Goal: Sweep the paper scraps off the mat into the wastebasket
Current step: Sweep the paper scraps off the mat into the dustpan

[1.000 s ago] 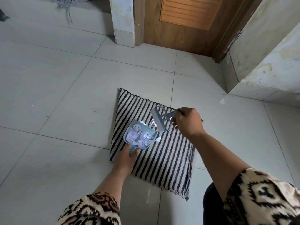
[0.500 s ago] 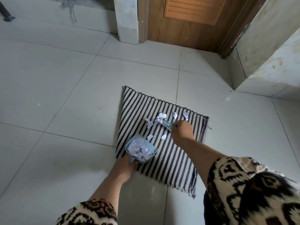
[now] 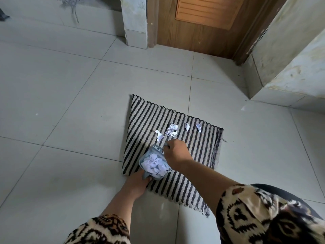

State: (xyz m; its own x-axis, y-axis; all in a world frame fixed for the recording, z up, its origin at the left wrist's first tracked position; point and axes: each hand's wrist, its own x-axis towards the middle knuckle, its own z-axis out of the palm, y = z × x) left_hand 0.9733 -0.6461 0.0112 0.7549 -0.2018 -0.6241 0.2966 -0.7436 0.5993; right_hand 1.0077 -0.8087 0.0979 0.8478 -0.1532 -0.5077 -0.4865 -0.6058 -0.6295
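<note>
Fingers of the left hand (image 3: 139, 184) wrapped tight around the handle of a small blue dustpan (image 3: 154, 163); fingers of the right hand (image 3: 176, 153) curled closed around a small brush, almost wholly hidden behind the hand, just at the pan's far lip.

Then, largest first. Pale tiled floor (image 3: 61, 106), wide and bare to the left of the work and toward the wooden door (image 3: 198, 34) beyond. Grey wall base (image 3: 284, 76) closing in at the right, well apart from the mat. Striped black-and-cream mat (image 3: 193, 143) lying flat and skewed to the tile joints, far edge bound in black, near edge fringed, left edge just beside the left hand. Patterned sleeves at the bottom of the view. Dustpan resting on the mat's near-left part, heaped with white paper scraps (image 3: 154, 164). About 5 loose scraps (image 3: 171, 130) strung in a row near the mat's far edge, beyond the right hand, apart from the pan. 1 small white fleck (image 3: 243, 108) on the tile off the mat's right corner.
</note>
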